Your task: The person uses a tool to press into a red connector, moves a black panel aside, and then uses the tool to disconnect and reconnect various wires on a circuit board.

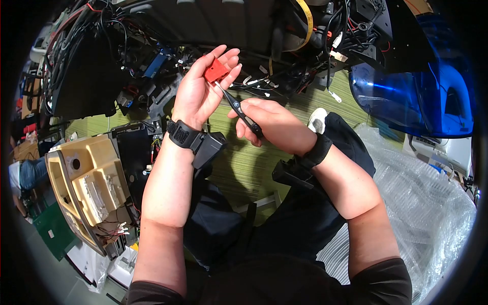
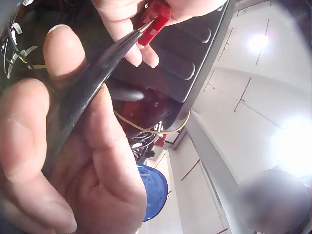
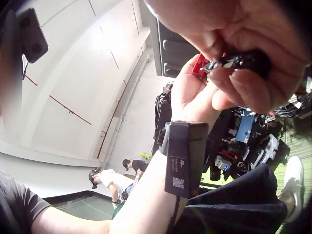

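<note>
My left hand (image 1: 195,94), palm turned up, holds a small red plastic connector housing (image 1: 216,71) between thumb and fingers. My right hand (image 1: 277,124) grips slim black tweezers (image 1: 244,116) with a pointed metal tip. That tip meets the near face of the red housing, as the left wrist view shows with the tweezers (image 2: 102,73) reaching to the housing (image 2: 155,22). In the right wrist view the fingers of the right hand (image 3: 258,83) wrap the tweezers' body, and the red housing (image 3: 199,65) shows partly behind them.
Loose cables with white connectors (image 1: 259,81) hang from a large black panel (image 1: 218,23) ahead. A beige molded part (image 1: 96,178) stands at left, a blue glossy shell (image 1: 412,96) at right. Clear plastic wrap (image 1: 406,203) lies at right. Two people (image 3: 114,183) are in the background.
</note>
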Demonstrator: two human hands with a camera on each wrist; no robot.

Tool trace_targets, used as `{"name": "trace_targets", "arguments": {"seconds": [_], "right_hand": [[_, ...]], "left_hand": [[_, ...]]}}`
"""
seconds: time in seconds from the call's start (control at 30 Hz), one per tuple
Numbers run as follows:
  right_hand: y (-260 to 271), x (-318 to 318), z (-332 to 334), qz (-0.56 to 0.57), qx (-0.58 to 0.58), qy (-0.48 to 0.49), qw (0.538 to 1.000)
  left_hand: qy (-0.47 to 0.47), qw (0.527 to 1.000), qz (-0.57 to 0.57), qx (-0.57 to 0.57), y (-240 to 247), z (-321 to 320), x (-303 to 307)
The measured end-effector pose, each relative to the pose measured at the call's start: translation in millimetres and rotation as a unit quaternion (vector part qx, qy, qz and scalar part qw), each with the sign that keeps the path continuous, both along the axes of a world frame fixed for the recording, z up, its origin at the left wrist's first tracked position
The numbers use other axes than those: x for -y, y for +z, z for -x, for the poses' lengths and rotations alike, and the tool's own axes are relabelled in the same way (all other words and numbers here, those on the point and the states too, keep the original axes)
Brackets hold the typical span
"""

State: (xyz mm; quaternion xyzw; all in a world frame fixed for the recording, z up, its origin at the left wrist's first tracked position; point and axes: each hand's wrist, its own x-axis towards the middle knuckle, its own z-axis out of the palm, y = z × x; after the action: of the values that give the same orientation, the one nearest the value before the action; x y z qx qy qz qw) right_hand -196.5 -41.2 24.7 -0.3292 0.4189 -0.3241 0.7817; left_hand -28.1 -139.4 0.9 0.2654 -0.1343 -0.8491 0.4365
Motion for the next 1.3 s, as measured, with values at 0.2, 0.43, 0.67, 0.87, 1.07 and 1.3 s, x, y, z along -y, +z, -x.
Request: {"name": "trace_targets", "arguments": {"seconds": [0.2, 0.43, 0.67, 0.87, 1.07, 1.3], "right_hand": [[2.6, 1.3, 1.5, 0.002, 0.000, -0.013, 1.000], [0.9, 1.2, 0.8, 0.002, -0.013, -0.050, 0.999], [-0.6, 1.1, 1.3, -0.002, -0.012, -0.048, 0.999], [-0.3, 1.3, 1.9, -0.008, -0.016, -0.046, 0.999], [-0.5, 1.4, 2.5, -0.006, -0.018, -0.043, 0.999], [-3.1, 1.4, 2.6, -0.006, -0.014, -0.040, 0.999]], "left_hand": [[0.022, 1.000, -0.001, 0.014, -0.4, -0.4, 1.8], [0.016, 1.000, -0.003, 0.010, 0.1, -1.3, 1.3], [0.016, 1.000, 0.004, 0.023, 0.8, -0.7, 0.4], [0.018, 0.999, 0.005, 0.033, 2.2, 0.8, -0.5], [0.016, 0.999, 0.005, 0.037, 0.7, 0.3, 0.1], [0.014, 0.999, 0.008, 0.036, 0.4, 0.0, -0.2]]}}
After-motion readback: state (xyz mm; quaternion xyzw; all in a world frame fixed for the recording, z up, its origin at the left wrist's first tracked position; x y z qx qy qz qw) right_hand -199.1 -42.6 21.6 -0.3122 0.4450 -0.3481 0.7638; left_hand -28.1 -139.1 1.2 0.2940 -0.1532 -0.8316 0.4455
